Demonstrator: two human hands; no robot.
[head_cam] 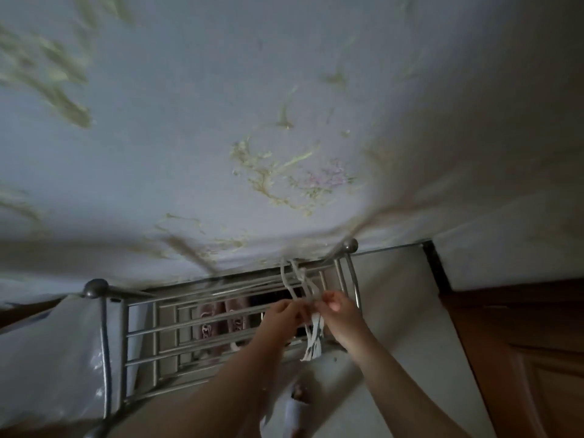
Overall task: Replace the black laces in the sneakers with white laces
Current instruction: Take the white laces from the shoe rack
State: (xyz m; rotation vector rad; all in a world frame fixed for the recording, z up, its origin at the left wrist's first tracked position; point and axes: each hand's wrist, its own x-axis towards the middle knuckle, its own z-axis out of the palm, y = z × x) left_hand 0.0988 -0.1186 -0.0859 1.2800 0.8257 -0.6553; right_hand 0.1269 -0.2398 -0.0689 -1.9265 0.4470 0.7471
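White laces (303, 281) hang looped over the top rail of a metal shoe rack (151, 330), their loose ends dangling down to about the rack's third rail. My left hand (284, 314) and my right hand (339, 306) are close together in front of the rack, each pinching the laces just below the rail. A pair of pink shoes (221, 324) shows behind the rack's bars. No sneakers or black laces can be made out in the dim, blurred view.
A pale flowered sheet (221, 137) covers the bed above the rack. A plastic-covered bundle (47, 358) sits left of the rack. A brown wooden door (521, 349) stands at the right. My foot (297, 406) is on the light floor below.
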